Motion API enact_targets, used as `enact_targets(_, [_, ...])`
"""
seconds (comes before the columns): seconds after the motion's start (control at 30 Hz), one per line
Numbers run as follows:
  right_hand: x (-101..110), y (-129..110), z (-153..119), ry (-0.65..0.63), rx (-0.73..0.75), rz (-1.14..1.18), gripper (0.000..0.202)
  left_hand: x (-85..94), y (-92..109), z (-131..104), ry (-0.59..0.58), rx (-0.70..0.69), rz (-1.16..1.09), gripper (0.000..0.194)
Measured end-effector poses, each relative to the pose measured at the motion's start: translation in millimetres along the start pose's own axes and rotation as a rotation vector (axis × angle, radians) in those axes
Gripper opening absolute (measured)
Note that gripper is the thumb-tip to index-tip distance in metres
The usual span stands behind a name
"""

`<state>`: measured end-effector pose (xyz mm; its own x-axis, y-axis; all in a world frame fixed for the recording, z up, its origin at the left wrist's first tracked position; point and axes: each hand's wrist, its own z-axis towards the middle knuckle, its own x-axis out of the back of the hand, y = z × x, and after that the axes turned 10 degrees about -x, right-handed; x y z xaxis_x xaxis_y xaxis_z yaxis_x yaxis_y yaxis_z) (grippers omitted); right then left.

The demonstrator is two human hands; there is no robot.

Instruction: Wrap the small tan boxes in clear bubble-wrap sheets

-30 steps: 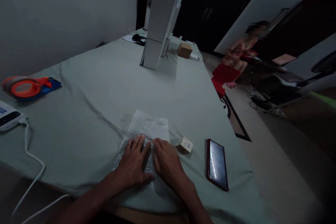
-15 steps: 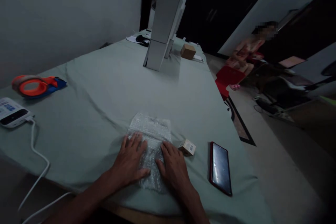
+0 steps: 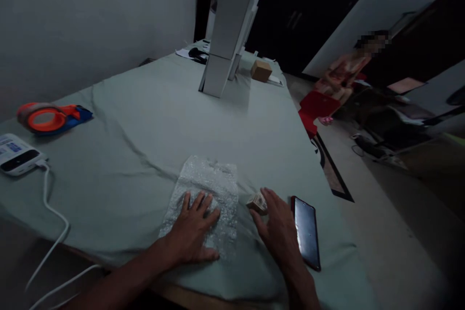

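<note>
A sheet of bubble wrap lies flat on the cloth-covered table in front of me. My left hand rests on it with spread fingers, pressing it down. To the right of the wrap is a small cardboard box, partly covered by my right hand. The thumb and fingers of that hand are closed around the box, which still sits on the table. Just right of this hand lies a smartphone, screen up.
At the left stand an orange and blue tape dispenser and a white device with a white cable. Tall white boxes and a brown box stand farther back. A person sits beyond the table's right edge.
My right hand has left the bubble wrap and moved right to the small box. My left hand has shifted slightly right and nearer to me. The wrap is spread wider at its near left side.
</note>
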<state>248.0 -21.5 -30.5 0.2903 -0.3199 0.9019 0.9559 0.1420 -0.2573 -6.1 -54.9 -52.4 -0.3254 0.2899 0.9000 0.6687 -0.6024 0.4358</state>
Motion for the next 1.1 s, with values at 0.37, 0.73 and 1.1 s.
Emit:
enact_targets(0.37, [35,-49,9,-0.215,-0.237,0.483,0.044,2.3,-1,1,0.015,-0.045,-0.004,0.100])
enact_targets(0.73, [-35,-64,6,-0.300,-0.010,0.341,0.044,15.3,-5,-35,-0.004,0.004,0.002,0.089])
enact_targets(1.1, [-3,-97,15,-0.320,0.172,0.029,0.046,19.3,-3,-38,-0.052,0.047,-0.010,0.089])
